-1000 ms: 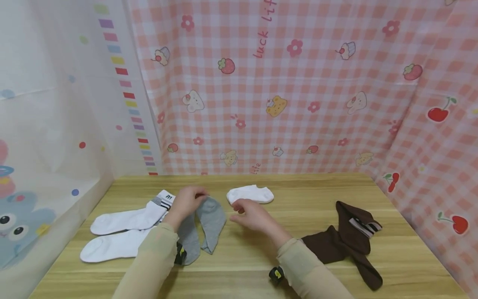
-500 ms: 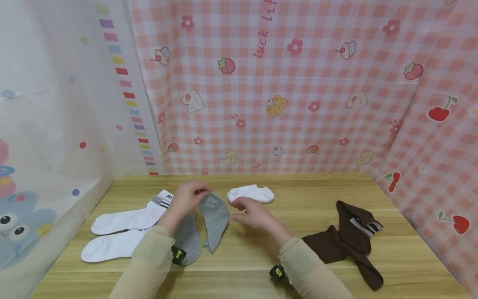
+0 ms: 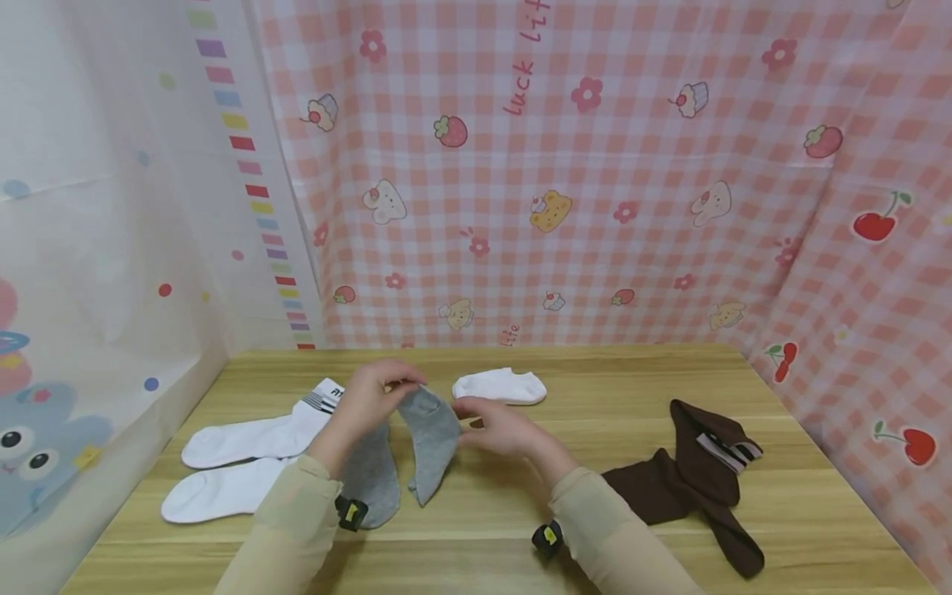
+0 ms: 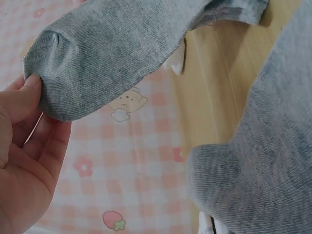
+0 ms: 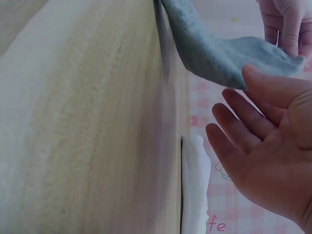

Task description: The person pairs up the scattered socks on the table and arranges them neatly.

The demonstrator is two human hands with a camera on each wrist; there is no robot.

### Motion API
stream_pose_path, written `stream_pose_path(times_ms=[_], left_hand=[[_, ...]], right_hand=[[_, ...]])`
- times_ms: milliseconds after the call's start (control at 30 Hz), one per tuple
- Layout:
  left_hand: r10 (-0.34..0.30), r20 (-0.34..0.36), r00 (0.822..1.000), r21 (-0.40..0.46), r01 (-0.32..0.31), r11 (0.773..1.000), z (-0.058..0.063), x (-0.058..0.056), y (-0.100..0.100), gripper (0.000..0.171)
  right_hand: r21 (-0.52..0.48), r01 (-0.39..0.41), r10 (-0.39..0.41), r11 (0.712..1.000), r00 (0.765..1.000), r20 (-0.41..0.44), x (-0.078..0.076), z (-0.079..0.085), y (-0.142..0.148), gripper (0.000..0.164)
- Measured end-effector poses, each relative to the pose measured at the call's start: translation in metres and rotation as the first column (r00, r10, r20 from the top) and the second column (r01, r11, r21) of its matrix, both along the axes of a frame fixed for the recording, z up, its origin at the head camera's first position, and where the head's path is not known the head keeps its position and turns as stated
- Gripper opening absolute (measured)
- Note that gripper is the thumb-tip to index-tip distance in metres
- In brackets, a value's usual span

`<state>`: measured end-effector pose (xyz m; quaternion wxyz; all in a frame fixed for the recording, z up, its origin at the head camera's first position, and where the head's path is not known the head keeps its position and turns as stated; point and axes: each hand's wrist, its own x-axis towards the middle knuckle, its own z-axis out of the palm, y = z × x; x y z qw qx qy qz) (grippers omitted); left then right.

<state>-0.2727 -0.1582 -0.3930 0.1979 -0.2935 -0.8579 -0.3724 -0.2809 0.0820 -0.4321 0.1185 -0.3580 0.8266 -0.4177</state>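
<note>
My left hand [image 3: 375, 401] pinches the toe end of a grey sock [image 3: 435, 438] between thumb and fingers. Raised at that end, the sock hangs down toward the table. At its right edge is my right hand [image 3: 502, 426], its fingers loosely extended. In the right wrist view the right thumb [image 5: 265, 87] overlaps the sock's edge while the other fingers stay spread below. Whether it touches the cloth I cannot tell. A second grey sock [image 3: 372, 483] lies flat beneath my left forearm, partly hidden by it.
Two white socks with striped cuffs [image 3: 238, 438] lie at the left. A white ankle sock [image 3: 498, 386] lies behind my right hand. Crumpled brown socks [image 3: 699, 479] are at the right. Patterned curtains [image 3: 550, 264] border the wooden table [image 3: 476, 537] at the back and sides.
My left hand has lifted the grey sock's toe end slightly up and right. My right hand has shifted a little left to the sock's edge.
</note>
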Motion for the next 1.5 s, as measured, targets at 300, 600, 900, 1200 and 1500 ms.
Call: stream_pose_path(times_ms=[300, 600, 900, 1200, 1500], left_hand=[[-0.004, 0.023, 1.000, 0.054, 0.003, 0.999, 0.007, 0.008, -0.007, 0.018], [-0.052, -0.006, 0.999, 0.090, 0.052, 0.995, 0.004, 0.011, -0.028, 0.019], [-0.124, -0.024, 0.992, 0.139, 0.126, 0.982, 0.003, 0.014, -0.037, 0.019], [-0.133, -0.038, 0.990, 0.125, 0.137, 0.983, 0.004, 0.015, -0.036, 0.021], [-0.142, -0.007, 0.990, 0.176, 0.141, 0.974, 0.002, 0.017, -0.040, 0.020]], right_hand=[[-0.032, -0.101, 0.102, 0.994, 0.994, 0.041, -0.001, 0.000, 0.002, 0.046], [-0.008, -0.110, 0.110, 0.994, 0.993, 0.047, 0.001, 0.002, 0.002, 0.047], [-0.028, -0.194, 0.195, 0.981, 0.979, 0.051, -0.005, -0.001, -0.008, 0.050], [-0.019, -0.333, 0.333, 0.943, 0.942, 0.037, -0.014, -0.005, -0.020, 0.044], [-0.004, -0.300, 0.299, 0.954, 0.950, 0.090, -0.012, -0.009, -0.027, 0.028]])
